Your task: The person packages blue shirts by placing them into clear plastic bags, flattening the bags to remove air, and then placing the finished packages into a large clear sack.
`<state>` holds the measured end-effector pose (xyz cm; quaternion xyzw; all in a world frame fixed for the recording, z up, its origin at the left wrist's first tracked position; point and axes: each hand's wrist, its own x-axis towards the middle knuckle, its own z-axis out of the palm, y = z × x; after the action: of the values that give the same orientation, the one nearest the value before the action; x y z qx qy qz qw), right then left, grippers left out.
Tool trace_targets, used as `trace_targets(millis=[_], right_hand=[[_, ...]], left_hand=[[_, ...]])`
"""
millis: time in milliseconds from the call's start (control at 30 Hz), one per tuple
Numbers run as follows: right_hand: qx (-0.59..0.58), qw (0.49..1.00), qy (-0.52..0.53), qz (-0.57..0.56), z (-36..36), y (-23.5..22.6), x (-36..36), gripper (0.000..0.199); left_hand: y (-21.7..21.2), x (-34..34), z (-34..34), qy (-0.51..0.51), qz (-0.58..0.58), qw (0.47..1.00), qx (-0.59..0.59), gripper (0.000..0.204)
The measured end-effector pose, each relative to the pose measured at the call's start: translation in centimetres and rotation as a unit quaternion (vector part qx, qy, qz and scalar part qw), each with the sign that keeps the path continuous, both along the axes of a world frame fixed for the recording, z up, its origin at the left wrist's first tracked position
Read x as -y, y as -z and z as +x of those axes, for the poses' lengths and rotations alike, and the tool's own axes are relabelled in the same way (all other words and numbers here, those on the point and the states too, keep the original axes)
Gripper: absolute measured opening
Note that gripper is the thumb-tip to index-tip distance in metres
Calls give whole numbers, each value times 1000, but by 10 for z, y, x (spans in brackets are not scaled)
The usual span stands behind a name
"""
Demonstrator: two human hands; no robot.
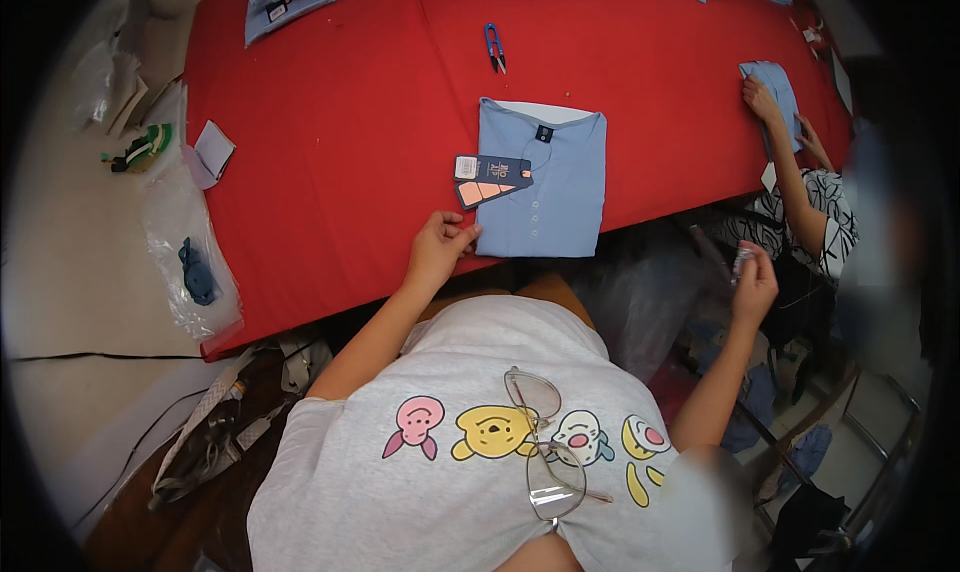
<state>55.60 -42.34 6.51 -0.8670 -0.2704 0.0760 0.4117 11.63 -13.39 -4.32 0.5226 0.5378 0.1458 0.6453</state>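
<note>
A light-blue folded garment [575, 187] with a round neckline and small buttons lies near the table's front edge. Dark hang tags [505, 169], one with peach panels, spread over its left side, tied by a thin string. My left hand [438, 249] is at the garment's lower left edge, its fingertips touching there and its fingers loosely bent and apart. Off the table to the right, my right hand [757, 287] is raised and closed on a small shiny whitish thing [741, 262] with dark marks; its kind is too small to make out.
Blue-handled thread snips [494, 48] lie beyond the garment on the red-covered table [340, 162]. Blue garments [285, 12] are stacked at the far edge. At right, a co-worker's hands [762, 100] handle another blue garment [778, 77]. Clear plastic [640, 307] hangs below the front edge.
</note>
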Motion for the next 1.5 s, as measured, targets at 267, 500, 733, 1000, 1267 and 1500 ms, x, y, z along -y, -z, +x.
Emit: trace_targets(millis=[267, 500, 733, 1000, 1267, 1500], right_hand=[[-29, 949, -147, -278, -167, 41, -6, 26], [-56, 948, -153, -273, -172, 49, 19, 24], [-30, 932, -332, -142, -155, 33, -18, 19], [-446, 822, -282, 215, -84, -45, -92, 30], [-363, 837, -154, 379, 9, -112, -113, 26], [-360, 842, -51, 398, 35, -70, -84, 10]], left_hand=[[-7, -69, 38, -61, -13, 995, 74, 48], [-44, -37, 58, -3, -234, 959, 159, 38], [-41, 34, 53, 87, -174, 980, 44, 51], [-99, 65, 132, 347, 70, 922, 158, 78], [-155, 10, 194, 110, 7, 948, 298, 23], [-198, 24, 227, 37, 197, 968, 152, 25]])
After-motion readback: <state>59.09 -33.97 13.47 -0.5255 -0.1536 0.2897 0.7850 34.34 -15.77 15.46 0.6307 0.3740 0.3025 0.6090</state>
